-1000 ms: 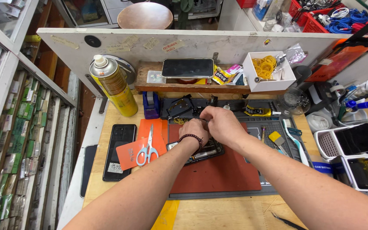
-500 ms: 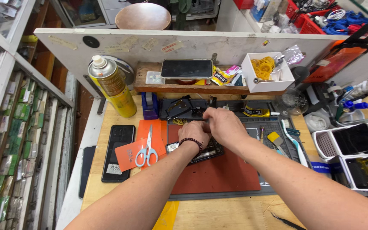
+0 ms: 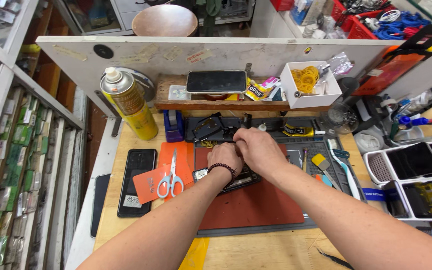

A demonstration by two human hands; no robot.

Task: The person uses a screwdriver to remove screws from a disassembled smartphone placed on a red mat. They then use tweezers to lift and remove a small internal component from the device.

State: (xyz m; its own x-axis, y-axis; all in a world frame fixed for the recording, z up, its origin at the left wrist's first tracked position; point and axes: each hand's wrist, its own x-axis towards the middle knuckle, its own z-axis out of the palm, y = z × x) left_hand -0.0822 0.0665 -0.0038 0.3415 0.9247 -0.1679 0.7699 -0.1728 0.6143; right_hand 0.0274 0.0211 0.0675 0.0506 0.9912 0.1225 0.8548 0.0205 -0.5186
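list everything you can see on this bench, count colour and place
opened phone: 1, dark, on the red mat under both hands
red mat: 1, bench centre
scissors: 1, pale blue handles, on orange cards left of the mat
black phone: 1, flat, left of the cards
spray can: 1, yellow, back left
phone on shelf: 1, black, wooden shelf at back
white box: 1, holds yellow rubber bands, back right
white trays: 2, right edge, hold phones and parts
left hand: dark bead bracelet, on the opened phone
right hand: over its top end
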